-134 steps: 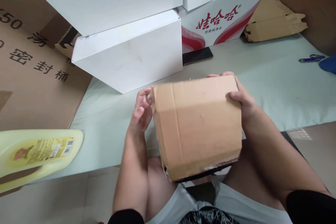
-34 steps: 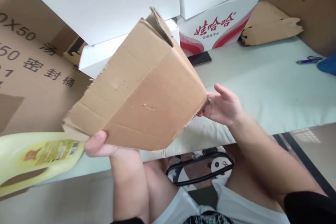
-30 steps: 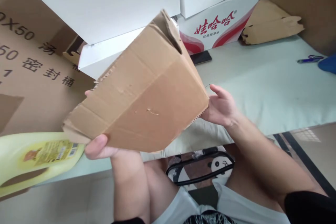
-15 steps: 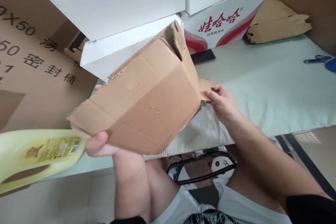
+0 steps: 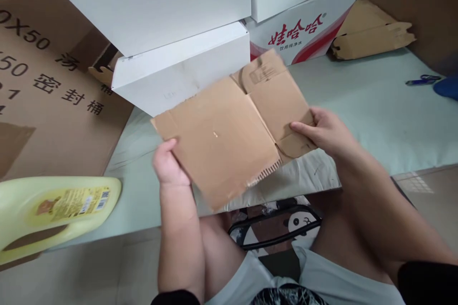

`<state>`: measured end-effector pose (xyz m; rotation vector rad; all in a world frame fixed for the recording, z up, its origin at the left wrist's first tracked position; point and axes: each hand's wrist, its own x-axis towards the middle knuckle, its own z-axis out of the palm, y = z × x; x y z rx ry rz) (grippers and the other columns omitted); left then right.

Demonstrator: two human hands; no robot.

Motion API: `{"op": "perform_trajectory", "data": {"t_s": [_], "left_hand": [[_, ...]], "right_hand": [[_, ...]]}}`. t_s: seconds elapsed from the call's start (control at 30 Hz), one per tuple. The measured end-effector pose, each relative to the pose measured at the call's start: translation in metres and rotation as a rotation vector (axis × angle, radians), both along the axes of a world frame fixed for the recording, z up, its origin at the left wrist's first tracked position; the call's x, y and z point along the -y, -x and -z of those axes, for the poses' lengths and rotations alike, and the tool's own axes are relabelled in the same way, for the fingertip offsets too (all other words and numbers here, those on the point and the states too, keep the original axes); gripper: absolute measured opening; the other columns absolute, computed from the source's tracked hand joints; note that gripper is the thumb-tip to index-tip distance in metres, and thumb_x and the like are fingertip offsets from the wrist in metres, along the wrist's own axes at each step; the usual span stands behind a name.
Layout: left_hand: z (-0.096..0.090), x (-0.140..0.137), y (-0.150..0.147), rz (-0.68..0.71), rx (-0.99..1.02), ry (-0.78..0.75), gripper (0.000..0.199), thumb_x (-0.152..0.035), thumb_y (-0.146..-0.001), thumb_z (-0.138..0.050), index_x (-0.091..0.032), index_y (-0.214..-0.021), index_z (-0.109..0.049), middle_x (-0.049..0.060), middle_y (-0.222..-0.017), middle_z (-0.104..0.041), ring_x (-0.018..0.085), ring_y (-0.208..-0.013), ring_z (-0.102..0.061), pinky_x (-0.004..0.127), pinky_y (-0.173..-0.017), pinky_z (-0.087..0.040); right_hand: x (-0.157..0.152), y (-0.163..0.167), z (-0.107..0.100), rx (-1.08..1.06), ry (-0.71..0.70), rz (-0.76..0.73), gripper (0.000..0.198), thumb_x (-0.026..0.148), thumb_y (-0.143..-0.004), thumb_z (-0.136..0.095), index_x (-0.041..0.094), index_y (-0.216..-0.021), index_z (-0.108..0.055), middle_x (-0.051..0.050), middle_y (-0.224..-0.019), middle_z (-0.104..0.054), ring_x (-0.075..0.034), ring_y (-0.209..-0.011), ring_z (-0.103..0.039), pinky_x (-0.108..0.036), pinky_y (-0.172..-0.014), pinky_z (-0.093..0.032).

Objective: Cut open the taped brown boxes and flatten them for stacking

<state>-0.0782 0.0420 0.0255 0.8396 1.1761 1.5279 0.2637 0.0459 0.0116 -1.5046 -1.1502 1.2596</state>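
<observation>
A brown piece of cardboard (image 5: pixel 222 138), creased and with a torn, ridged lower edge, is held tilted above the table. My left hand (image 5: pixel 171 164) is closed on its left end, the thumb lying on the upper face. At the other end, my right hand (image 5: pixel 324 131) pinches the narrower flap section, thumb on top. The fingers beneath the cardboard are hidden on both sides. Curved slots and a small printed patch show on the right section.
White boxes (image 5: pixel 179 71) stand stacked behind, one with red lettering. Folded cardboard (image 5: pixel 372 33) and a blue-handled tool (image 5: pixel 424 80) lie at the right. A yellow bottle (image 5: pixel 82 205) lies at the left, near a large carton (image 5: pixel 53 128). Pale green cloth (image 5: pixel 375 119) covers the table.
The cardboard has turned and flattened, its right section now opened out towards me. My left hand has shifted to the right and up; my right hand has moved slightly right.
</observation>
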Motion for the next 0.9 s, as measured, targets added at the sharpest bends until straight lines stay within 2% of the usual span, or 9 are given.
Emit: {"op": "perform_trajectory", "data": {"t_s": [0.1,0.23,0.3,0.37,0.47,0.6,0.73,0.83,0.9], "left_hand": [[0.005,-0.003,-0.012,-0.012,-0.136,0.027,0.059,-0.049,-0.056,-0.092,-0.019,-0.101,-0.07,0.007,-0.092,-0.08,0.031,-0.098,-0.078,0.041,-0.09,-0.064],[0.013,-0.003,-0.009,0.017,-0.265,-0.041,0.075,-0.063,-0.05,-0.097,-0.017,-0.102,-0.068,0.009,-0.095,-0.08,0.028,-0.089,-0.078,0.034,-0.077,-0.064],[0.017,-0.002,-0.006,0.172,-0.317,-0.019,0.077,-0.066,-0.053,-0.095,-0.017,-0.105,-0.068,0.011,-0.098,-0.08,0.027,-0.09,-0.078,0.032,-0.076,-0.063],[0.021,-0.001,-0.005,0.29,-0.391,0.017,0.072,-0.07,-0.062,-0.089,-0.017,-0.105,-0.068,0.009,-0.091,-0.079,0.024,-0.083,-0.077,0.029,-0.071,-0.061],[0.025,-0.001,-0.005,0.22,-0.506,0.052,0.054,-0.068,-0.076,-0.078,-0.019,-0.094,-0.065,0.002,-0.07,-0.072,0.016,-0.062,-0.069,0.024,-0.059,-0.053],[0.023,-0.003,-0.006,0.093,-0.524,0.026,0.031,-0.049,-0.078,-0.071,-0.021,-0.077,-0.059,-0.003,-0.059,-0.061,0.011,-0.051,-0.058,0.021,-0.051,-0.045],[0.022,-0.005,-0.012,0.157,-0.589,0.027,0.023,-0.042,-0.078,-0.067,-0.021,-0.072,-0.058,-0.004,-0.056,-0.055,0.011,-0.051,-0.054,0.022,-0.052,-0.045],[0.022,-0.007,-0.019,0.195,-0.658,0.041,0.023,-0.043,-0.079,-0.065,-0.022,-0.073,-0.059,-0.004,-0.057,-0.054,0.012,-0.052,-0.053,0.023,-0.054,-0.044],[0.022,-0.007,-0.023,0.201,-0.691,0.046,0.026,-0.045,-0.079,-0.064,-0.022,-0.07,-0.056,-0.005,-0.054,-0.048,0.011,-0.049,-0.046,0.023,-0.05,-0.038]], "right_hand": [[0.018,-0.018,-0.009,0.082,-0.094,0.07,0.042,0.055,-0.068,-0.09,0.022,-0.089,-0.074,-0.004,-0.083,-0.077,-0.021,-0.069,-0.069,-0.029,-0.053,-0.056],[0.069,-0.038,-0.019,-0.007,0.056,-0.403,0.039,0.058,-0.076,-0.084,0.021,-0.068,-0.075,-0.005,-0.068,-0.074,-0.022,-0.062,-0.071,-0.031,-0.055,-0.06],[0.101,-0.044,-0.017,-0.045,0.063,-0.441,0.029,0.051,-0.077,-0.085,0.024,-0.073,-0.078,-0.006,-0.074,-0.077,-0.025,-0.067,-0.075,-0.035,-0.065,-0.065],[0.13,-0.048,-0.01,-0.077,0.093,-0.286,0.022,0.049,-0.073,-0.087,0.028,-0.077,-0.08,-0.007,-0.08,-0.08,-0.027,-0.067,-0.076,-0.038,-0.065,-0.065],[0.161,-0.056,-0.001,-0.091,0.239,0.121,0.022,0.053,-0.071,-0.084,0.032,-0.071,-0.079,-0.011,-0.081,-0.08,-0.033,-0.07,-0.078,-0.041,-0.06,-0.063],[0.166,-0.068,-0.002,0.03,0.053,0.727,0.014,0.044,-0.067,-0.083,0.034,-0.067,-0.073,-0.013,-0.093,-0.081,-0.04,-0.1,-0.079,-0.047,-0.07,-0.065],[0.127,-0.087,-0.004,0.209,-0.104,1.052,0.01,0.033,-0.068,-0.08,0.032,-0.063,-0.071,-0.011,-0.101,-0.082,-0.04,-0.118,-0.073,-0.046,-0.075,-0.065],[0.074,-0.11,-0.002,0.077,-0.303,1.283,0.017,0.018,-0.068,-0.076,0.026,-0.055,-0.068,-0.009,-0.088,-0.082,-0.035,-0.099,-0.078,-0.042,-0.064,-0.062],[0.033,-0.124,-0.004,0.089,-0.382,1.277,0.021,0.009,-0.073,-0.071,0.022,-0.058,-0.068,-0.008,-0.085,-0.081,-0.028,-0.086,-0.079,-0.036,-0.059,-0.059]]}}
